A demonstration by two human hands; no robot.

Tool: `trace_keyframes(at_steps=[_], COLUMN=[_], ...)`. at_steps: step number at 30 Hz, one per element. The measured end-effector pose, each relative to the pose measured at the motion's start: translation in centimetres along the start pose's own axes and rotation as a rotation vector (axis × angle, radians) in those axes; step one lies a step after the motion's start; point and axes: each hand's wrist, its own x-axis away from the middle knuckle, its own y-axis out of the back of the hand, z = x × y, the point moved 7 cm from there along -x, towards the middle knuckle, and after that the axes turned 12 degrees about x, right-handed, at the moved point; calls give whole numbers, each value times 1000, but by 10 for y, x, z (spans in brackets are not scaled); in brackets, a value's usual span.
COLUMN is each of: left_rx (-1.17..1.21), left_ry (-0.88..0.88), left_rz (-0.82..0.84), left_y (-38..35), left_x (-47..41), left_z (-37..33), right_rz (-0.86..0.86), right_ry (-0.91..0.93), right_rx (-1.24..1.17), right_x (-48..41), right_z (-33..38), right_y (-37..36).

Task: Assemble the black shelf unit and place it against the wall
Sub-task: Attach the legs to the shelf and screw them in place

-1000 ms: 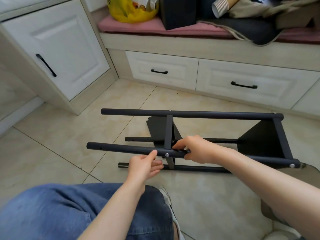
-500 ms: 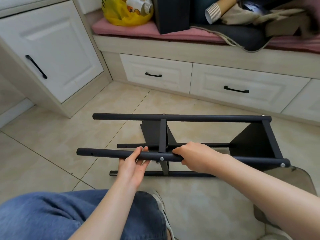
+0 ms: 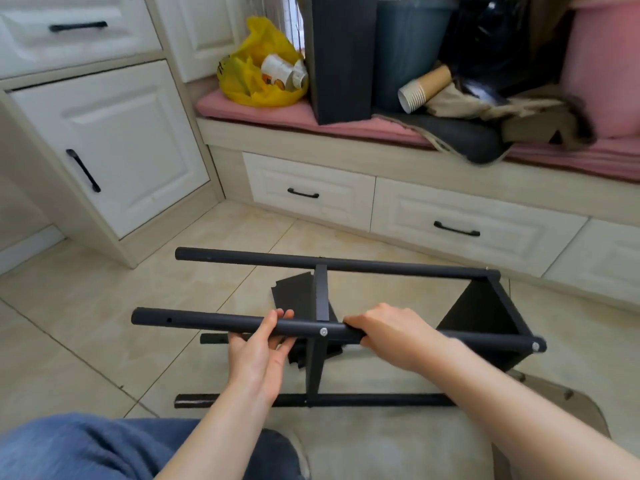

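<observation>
The black shelf unit [image 3: 381, 268] lies on its side on the tiled floor, four long tubes running left to right. Two black shelf panels sit between the tubes, one in the middle and one at the right end [image 3: 478, 313]. My right hand [image 3: 388, 332] grips the near upper tube [image 3: 194, 319] just right of a silver screw. My left hand [image 3: 258, 348] holds the same tube from below, left of the screw, fingers curling up behind it.
A white cabinet [image 3: 114, 150] stands at the left. Behind the frame runs a bench with drawers [image 3: 450, 220] and a pink cushion, loaded with a yellow bag [image 3: 252, 67], a black panel [image 3: 343, 57], paper cups and cloth. My blue-clad knee [image 3: 86, 448] is at bottom left.
The camera tilted up, showing more of the bench. My left hand moved up from under the tube and now holds it. The right hand kept its grip.
</observation>
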Motion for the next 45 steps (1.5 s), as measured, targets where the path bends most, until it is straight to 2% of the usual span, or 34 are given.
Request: trace_keyframes(at_steps=[7, 15, 18, 23, 27, 45], left_rx=[-86, -233, -283, -388, -473, -801], left_ry=[-99, -98, -117, -174, -217, -289], left_rz=[158, 312, 365, 459, 512, 794], left_y=[-48, -109, -133, -169, -187, -230], left_x=[3, 8, 12, 23, 35, 94], left_z=[-29, -62, -64, -57, -41, 26], right_rz=[-208, -443, -391, -227, -159, -125], right_ry=[-48, -126, -143, -189, -267, -401], right_rx=[-35, -194, -306, -218, -294, -689], right_x=[-1, 6, 4, 9, 20, 78], right_z=[-13, -23, -34, -58, -74, -109], right_y=[24, 54, 67, 79, 69, 17])
